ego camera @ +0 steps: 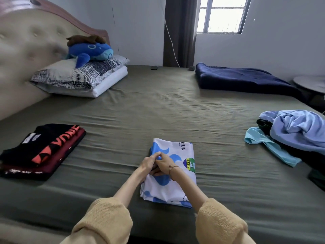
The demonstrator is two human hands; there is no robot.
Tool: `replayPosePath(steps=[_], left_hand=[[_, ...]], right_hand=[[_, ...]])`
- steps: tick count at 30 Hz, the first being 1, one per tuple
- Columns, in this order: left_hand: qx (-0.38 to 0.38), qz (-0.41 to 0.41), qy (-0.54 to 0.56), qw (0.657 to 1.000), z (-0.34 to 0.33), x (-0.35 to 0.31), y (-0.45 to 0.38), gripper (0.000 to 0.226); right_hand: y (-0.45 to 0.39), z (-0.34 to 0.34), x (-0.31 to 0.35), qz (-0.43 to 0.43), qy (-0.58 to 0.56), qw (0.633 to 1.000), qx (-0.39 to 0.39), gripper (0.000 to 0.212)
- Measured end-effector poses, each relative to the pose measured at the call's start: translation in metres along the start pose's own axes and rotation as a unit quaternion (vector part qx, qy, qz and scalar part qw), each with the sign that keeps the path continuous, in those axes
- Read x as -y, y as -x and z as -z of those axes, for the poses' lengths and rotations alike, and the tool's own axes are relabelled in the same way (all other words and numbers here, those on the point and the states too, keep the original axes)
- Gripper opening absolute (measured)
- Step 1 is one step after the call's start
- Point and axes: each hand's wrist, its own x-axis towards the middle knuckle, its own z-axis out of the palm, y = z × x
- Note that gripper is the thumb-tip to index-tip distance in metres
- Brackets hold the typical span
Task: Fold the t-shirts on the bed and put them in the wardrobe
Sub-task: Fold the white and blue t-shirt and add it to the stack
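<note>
Two folded shirts (40, 150) sit stacked at the bed's (158, 110) left. Both hands, left (149, 162) and right (164, 164), pinch the half-folded white-and-blue shirt (177, 184) mid-bed, fingers curled on its cloth. The pile (292, 136) at right waits unfolded (wardrobe unseen).

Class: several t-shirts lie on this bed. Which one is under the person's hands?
The white t-shirt with blue splashes, folded at the middle of the near edge. The black and maroon ones lie stacked left; the blue ones are crumpled right.
</note>
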Motion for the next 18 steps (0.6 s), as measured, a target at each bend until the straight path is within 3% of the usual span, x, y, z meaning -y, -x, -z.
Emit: replayPosePath(steps=[2, 4, 6, 9, 12, 15, 16, 18], left_hand=[[-0.058, -0.032, -0.146, 0.987, 0.005, 0.002, -0.003, 0.028], [-0.116, -0.059, -0.243, 0.961, 0.008, 0.002, -0.002, 0.020], [-0.136, -0.071, -0.278, 0.948, 0.011, 0.005, -0.002, 0.023], [-0.114, -0.055, -0.235, 0.964, 0.010, 0.009, -0.010, 0.048], [-0.066, -0.008, -0.120, 0.991, 0.005, 0.005, -0.012, 0.027], [-0.053, 0.002, -0.090, 0.995, -0.001, 0.003, -0.012, 0.018], [-0.047, 0.003, -0.086, 0.995, -0.002, 0.004, -0.013, 0.018], [-0.044, 0.000, -0.068, 0.997, -0.003, 0.011, -0.021, 0.035]], right_hand=[[-0.003, 0.006, -0.003, 0.009, 0.023, 0.999, -0.043, 0.027], [-0.005, 0.020, -0.009, 0.018, 0.102, 0.983, -0.149, 0.032], [-0.001, 0.038, -0.015, -0.010, 0.177, 0.952, -0.248, 0.034], [0.004, 0.066, -0.026, -0.095, 0.156, 0.921, -0.344, 0.046], [-0.005, 0.081, -0.037, -0.133, 0.054, 0.944, -0.298, 0.060], [-0.019, 0.089, -0.047, -0.118, -0.076, 0.965, -0.220, 0.075], [-0.026, 0.091, -0.053, -0.110, -0.087, 0.967, -0.213, 0.073], [-0.019, 0.092, -0.048, -0.100, -0.099, 0.969, -0.203, 0.051]])
